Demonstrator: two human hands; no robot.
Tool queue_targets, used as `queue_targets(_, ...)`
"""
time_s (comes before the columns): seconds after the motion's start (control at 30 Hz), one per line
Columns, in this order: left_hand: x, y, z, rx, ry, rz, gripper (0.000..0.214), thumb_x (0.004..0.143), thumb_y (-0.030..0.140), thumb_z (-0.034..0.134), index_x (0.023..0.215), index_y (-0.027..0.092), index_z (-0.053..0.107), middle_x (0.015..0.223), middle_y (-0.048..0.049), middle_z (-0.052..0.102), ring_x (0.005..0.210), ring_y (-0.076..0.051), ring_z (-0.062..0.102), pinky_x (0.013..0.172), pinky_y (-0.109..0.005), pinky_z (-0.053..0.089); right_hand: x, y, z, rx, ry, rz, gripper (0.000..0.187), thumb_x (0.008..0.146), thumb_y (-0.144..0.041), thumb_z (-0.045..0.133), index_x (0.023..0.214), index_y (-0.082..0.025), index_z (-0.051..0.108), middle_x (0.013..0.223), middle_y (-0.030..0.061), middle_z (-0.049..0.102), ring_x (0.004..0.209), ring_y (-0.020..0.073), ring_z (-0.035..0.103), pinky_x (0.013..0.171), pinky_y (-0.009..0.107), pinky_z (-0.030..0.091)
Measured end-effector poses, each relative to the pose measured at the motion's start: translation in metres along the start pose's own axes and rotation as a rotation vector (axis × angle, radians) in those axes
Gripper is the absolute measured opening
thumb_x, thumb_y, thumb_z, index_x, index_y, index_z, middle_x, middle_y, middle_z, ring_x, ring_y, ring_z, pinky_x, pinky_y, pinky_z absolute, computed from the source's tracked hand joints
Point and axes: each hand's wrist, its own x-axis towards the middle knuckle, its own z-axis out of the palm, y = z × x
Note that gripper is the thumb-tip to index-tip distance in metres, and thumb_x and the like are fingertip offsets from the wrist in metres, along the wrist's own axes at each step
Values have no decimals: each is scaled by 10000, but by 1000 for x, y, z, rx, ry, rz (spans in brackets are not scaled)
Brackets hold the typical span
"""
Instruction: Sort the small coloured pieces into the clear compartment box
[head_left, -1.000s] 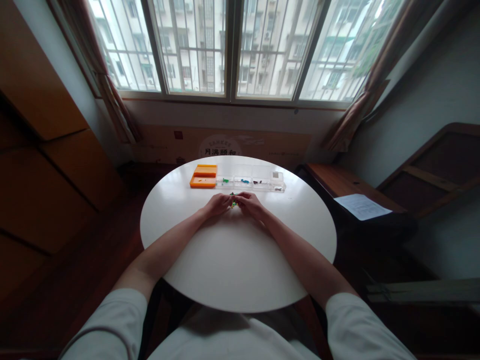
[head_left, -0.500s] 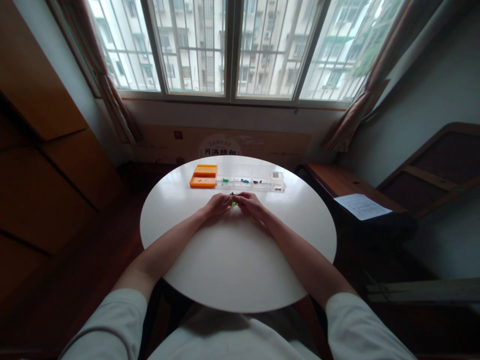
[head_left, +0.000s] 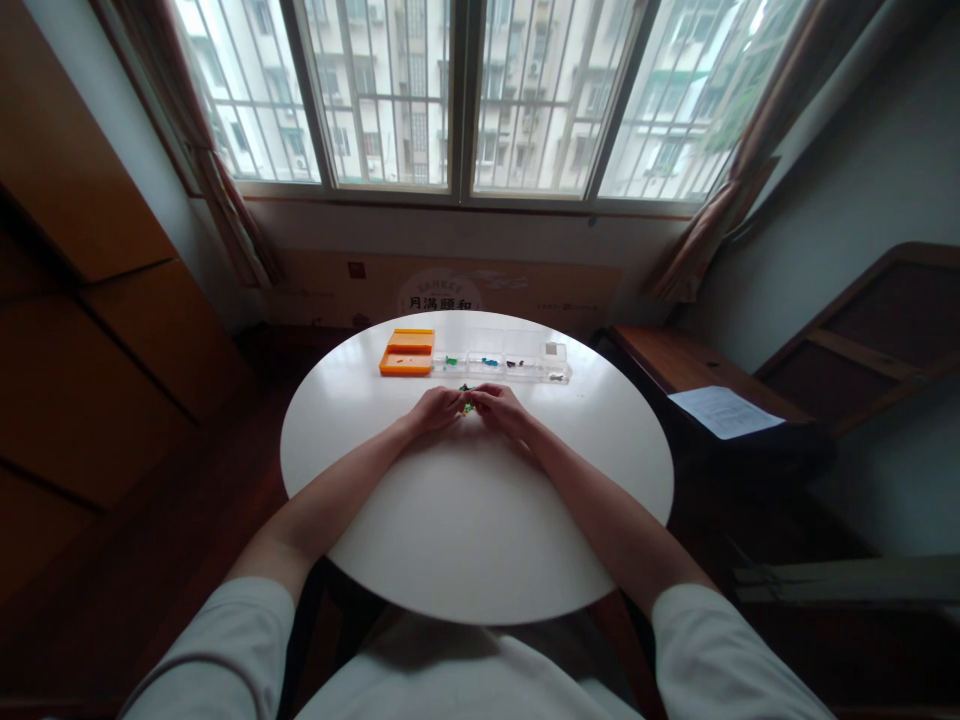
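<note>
My left hand (head_left: pixel 436 408) and my right hand (head_left: pixel 498 407) meet fingertip to fingertip over the round white table (head_left: pixel 465 530). Both are closed in a pinch on a small multicoloured piece (head_left: pixel 466 403), green and yellow where it shows; most of it is hidden by the fingers. Just beyond the hands lies a clear compartment box (head_left: pixel 501 367) with a few tiny coloured bits in its cells, and an orange tray (head_left: pixel 406 353) joins its left end.
A window with bars fills the far wall, with curtains at both sides. A dark wooden bench on the right carries a sheet of paper (head_left: pixel 724 411). Wooden cabinets stand on the left. A printed cardboard panel leans under the sill.
</note>
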Motion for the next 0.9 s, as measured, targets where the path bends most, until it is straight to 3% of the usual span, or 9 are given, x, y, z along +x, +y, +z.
queue_targets(0.27,1,-2,1,-10,8,-2,481,906,393,275,711,161,649,664,-47,657,601,-130,582,573,-206,364,1,2,0,6,-4,-5,269,626,-374,699,737,-132,659,621,10,603,530,79,467,518,227,341)
queue_targets(0.63,0,-1,1,8,-3,14,416,896,390,320,805,185,669,697,-35,662,646,-137,588,592,-201,371,2,3,-1,-9,-4,-14,271,629,-376,692,736,-130,650,613,8,590,530,82,467,514,229,339)
queue_targets(0.9,0,-1,1,69,-4,36,469,916,400,259,785,187,656,714,-39,662,630,-134,586,579,-206,360,1,2,-1,-24,-5,-14,267,633,-376,684,735,-132,652,598,7,585,526,83,461,517,230,341)
